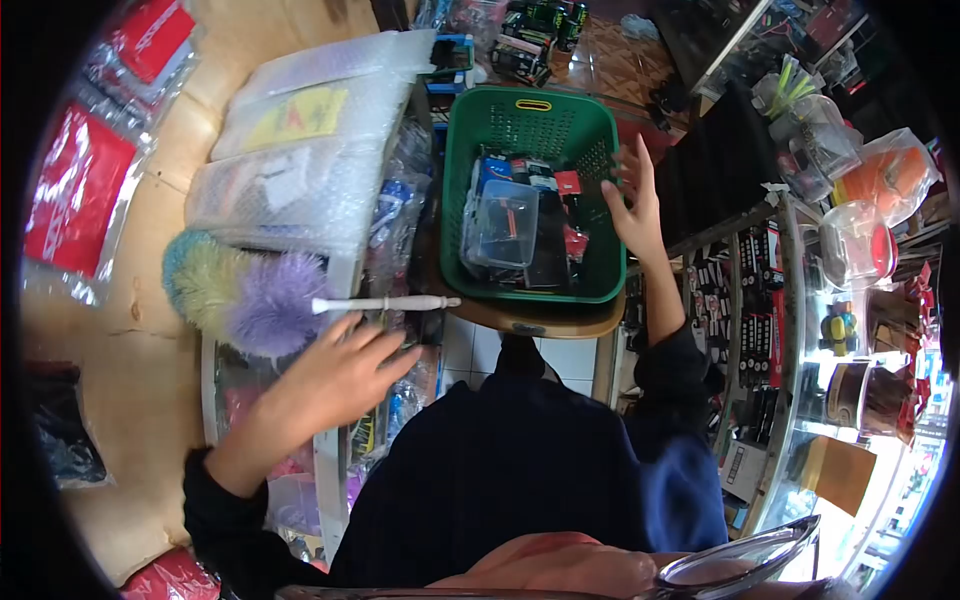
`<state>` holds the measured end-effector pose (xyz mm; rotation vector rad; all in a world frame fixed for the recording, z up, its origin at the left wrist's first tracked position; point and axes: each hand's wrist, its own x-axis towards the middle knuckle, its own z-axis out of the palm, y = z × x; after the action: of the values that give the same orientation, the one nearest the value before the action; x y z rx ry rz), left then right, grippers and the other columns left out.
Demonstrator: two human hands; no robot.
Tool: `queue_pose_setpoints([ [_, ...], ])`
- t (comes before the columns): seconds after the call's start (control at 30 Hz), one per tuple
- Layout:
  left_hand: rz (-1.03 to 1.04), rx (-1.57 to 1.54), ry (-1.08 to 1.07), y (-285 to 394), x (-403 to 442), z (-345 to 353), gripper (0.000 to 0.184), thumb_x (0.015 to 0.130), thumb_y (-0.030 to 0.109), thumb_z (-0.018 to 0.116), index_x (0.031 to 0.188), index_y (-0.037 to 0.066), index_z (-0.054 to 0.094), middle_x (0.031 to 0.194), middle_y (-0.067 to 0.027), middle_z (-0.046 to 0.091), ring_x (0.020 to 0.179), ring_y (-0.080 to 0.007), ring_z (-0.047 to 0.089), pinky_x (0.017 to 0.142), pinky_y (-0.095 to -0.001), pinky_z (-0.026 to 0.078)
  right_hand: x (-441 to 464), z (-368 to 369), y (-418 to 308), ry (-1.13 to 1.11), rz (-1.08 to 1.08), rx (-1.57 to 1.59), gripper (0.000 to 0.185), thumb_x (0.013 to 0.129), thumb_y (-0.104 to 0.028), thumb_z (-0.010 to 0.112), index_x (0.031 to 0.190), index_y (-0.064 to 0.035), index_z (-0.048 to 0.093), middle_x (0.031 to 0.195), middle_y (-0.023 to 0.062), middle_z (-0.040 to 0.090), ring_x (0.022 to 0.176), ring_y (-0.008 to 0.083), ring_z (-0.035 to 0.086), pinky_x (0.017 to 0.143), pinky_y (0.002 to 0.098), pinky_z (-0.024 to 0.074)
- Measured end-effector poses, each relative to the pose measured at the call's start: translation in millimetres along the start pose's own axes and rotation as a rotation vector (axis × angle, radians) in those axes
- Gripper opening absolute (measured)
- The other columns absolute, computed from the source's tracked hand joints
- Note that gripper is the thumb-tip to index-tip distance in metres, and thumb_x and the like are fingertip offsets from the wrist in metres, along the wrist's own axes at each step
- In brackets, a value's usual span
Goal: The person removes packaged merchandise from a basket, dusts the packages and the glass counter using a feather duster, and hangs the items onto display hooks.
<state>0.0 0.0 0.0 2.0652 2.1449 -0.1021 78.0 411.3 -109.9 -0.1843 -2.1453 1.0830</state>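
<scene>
A green basket (533, 290) stands on a round brown stool and holds a clear plastic box (507, 225) and several packaged items. My right hand (636, 197) is beside the basket's right rim, fingers apart and holding nothing. At the left, my left hand (345, 370) has its fingers spread just below the white handle (385, 304) of a fluffy duster. The duster's head (275, 303), purple, yellow and teal, lies at the edge of the wooden counter. No object shows in my left hand.
Bubble-wrapped packages (285, 190) lie on the wooden counter (140, 360) at the left, near red packets (80, 190). Shelves of black packaged goods (757, 300) stand at the right, with clear jars (857, 243) beside them. Dark cans (560, 25) are behind the basket.
</scene>
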Motion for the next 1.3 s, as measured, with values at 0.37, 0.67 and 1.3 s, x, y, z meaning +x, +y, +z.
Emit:
queue_pose_setpoints([
  [0.37, -0.452, -1.130, 0.141, 29, 166, 159, 0.042, 0.080, -0.009, 0.048, 0.118, 0.007, 0.057, 0.121, -0.0155, 0.057, 0.107, -0.0330, 0.058, 0.093, -0.0395, 0.047, -43, -10, 253, -0.092, 0.618, 0.107, 0.058, 0.086, -0.004, 0.056, 0.140, -0.0054, 0.034, 0.105, 0.0092, 0.058, 0.083, 0.0148, 0.058, 0.070, 0.0274, 0.0509],
  [0.67, -0.691, -0.940, 0.469, -37, 358, 265, 0.022, 0.083, -0.001, 0.050, 0.102, 0.003, 0.061, 0.102, -0.0191, 0.062, 0.093, -0.0389, 0.059, 0.082, -0.0436, 0.047, -31, 98, 395, -0.121, 1.206, 0.367, 0.045, 0.085, -0.009, 0.059, 0.127, -0.0003, 0.046, 0.104, 0.0108, 0.059, 0.091, 0.0201, 0.060, 0.075, 0.0328, 0.0527],
  [1.3, -0.877, -1.338, 0.159, -64, 383, 313, 0.024, 0.091, 0.009, 0.050, 0.112, 0.000, 0.058, 0.095, -0.0184, 0.064, 0.092, -0.0291, 0.065, 0.077, -0.0359, 0.049, -2, 153, 449, -0.191, 1.120, 0.274, 0.040, 0.075, -0.026, 0.074, 0.102, 0.0006, 0.058, 0.087, 0.0116, 0.062, 0.082, 0.0254, 0.061, 0.075, 0.0346, 0.0475],
])
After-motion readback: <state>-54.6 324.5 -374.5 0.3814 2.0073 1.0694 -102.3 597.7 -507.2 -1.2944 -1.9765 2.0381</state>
